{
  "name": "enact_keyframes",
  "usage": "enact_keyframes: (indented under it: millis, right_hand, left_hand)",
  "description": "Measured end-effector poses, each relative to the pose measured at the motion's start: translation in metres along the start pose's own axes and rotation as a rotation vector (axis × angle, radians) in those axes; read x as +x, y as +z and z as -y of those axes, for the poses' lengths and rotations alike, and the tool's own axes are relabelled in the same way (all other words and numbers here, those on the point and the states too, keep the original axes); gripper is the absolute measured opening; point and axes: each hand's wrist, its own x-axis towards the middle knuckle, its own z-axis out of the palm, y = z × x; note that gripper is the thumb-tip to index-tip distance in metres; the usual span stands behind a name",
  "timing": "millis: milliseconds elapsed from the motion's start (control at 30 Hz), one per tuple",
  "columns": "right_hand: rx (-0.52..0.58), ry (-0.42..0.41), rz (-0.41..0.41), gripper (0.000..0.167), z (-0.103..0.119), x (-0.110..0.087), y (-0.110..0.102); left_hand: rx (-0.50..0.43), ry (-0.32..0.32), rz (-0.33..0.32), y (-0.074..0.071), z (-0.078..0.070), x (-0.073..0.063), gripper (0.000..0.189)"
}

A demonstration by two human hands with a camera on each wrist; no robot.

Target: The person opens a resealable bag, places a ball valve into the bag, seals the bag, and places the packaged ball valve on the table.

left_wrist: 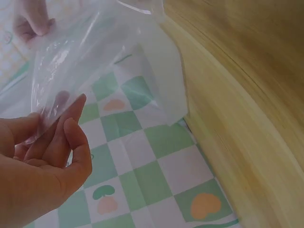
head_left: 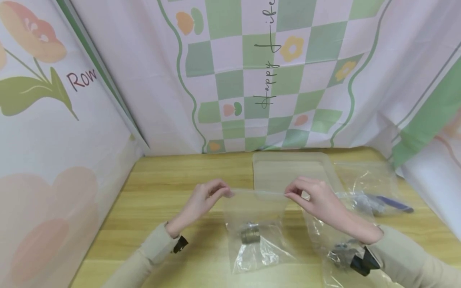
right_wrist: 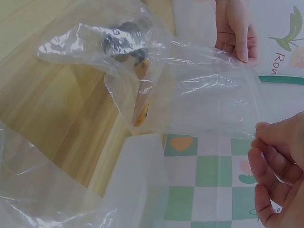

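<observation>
Between both hands hangs a clear plastic bag [head_left: 257, 206], its top edge stretched sideways. My left hand [head_left: 201, 202] pinches the left top corner between thumb and fingers. At the opposite corner, the thumb and forefinger of my right hand [head_left: 320, 200] pinch the edge. Low in the bag lies a brownish, ribbed, roundish item [head_left: 250, 236]. The right wrist view shows dark rounded pieces [right_wrist: 124, 40] and a yellow-orange strip [right_wrist: 141, 111] through the plastic. In the left wrist view, the film [left_wrist: 57, 61] runs from my left fingers towards the other hand.
Behind the bag, a translucent shallow tray [head_left: 288, 157] lies on the wooden table [head_left: 173, 176]. To the right is another clear bag with a dark blue, long item [head_left: 394, 204]. A further bag with grey contents [head_left: 340, 256] lies beneath my right wrist. Printed cloth [head_left: 227, 84] closes off the back.
</observation>
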Motion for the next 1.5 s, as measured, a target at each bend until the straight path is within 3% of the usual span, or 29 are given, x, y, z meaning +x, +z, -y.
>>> enact_keyframes:
  millis: [233, 433, 833, 1133, 1500]
  right_hand:
    - [0.02, 0.106, 0.051, 0.015, 0.001, 0.0, 0.004]
    - [0.093, 0.281, 0.248, 0.021, 0.003, -0.006, 0.012]
    - [0.106, 0.414, 0.507, 0.034, 0.01, -0.013, 0.027]
    - [0.069, 0.418, 0.644, 0.022, 0.008, -0.018, 0.042]
    - [0.049, 0.471, 0.742, 0.009, 0.008, -0.018, 0.056]
  left_hand:
    - [-0.077, -0.075, 0.016, 0.0, -0.001, -0.001, 0.015]
    - [-0.102, -0.057, 0.026, 0.003, 0.004, -0.001, 0.016]
    - [-0.181, -0.085, 0.023, 0.003, 0.005, -0.001, 0.015]
    - [-0.218, -0.135, 0.001, 0.002, 0.008, 0.0, 0.016]
    - [-0.256, -0.215, -0.041, -0.006, 0.015, 0.003, 0.019]
